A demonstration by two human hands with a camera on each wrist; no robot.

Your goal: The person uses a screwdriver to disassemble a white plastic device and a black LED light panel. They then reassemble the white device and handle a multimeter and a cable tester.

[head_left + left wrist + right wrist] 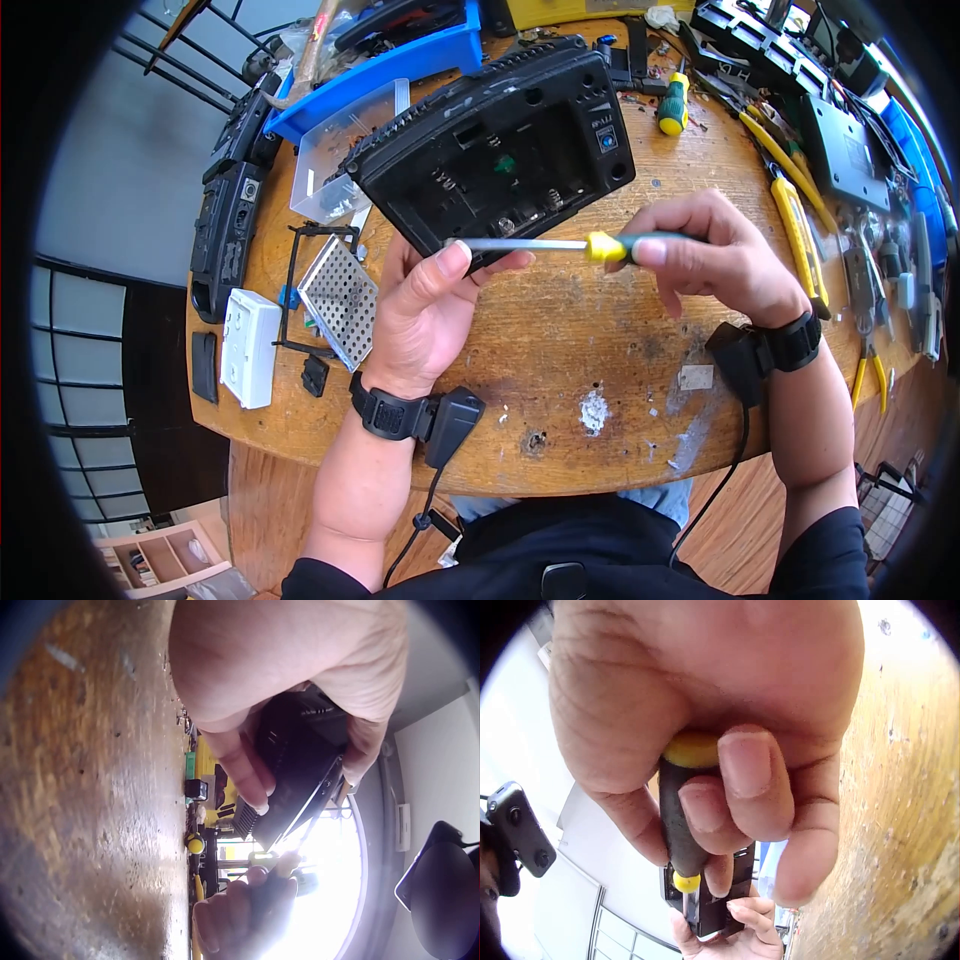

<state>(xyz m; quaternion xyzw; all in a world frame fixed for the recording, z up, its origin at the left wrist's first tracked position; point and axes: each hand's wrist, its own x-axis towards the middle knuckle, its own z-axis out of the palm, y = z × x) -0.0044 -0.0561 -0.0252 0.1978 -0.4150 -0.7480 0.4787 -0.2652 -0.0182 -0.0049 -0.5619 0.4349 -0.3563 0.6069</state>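
My left hand [428, 322] grips a black plastic device housing [525, 150] by its near lower corner and holds it tilted above the table. The recessed side with metal springs and a blue-marked socket faces me in the head view. My right hand [722, 258] holds a screwdriver [540, 244] by its green and yellow handle. Its metal shaft points left across the lower edge of the housing, and the tip end lies at my left thumb, which hides it. In the right wrist view, fingers curl round the screwdriver handle [681, 814].
A second green and yellow screwdriver [674, 105] lies on the wooden table [640, 370] at the back. To the left are a perforated metal plate [342, 300], a white box [248, 345] and a clear bin [325, 185]. Yellow cutters [800, 235] and pliers [866, 300] lie right.
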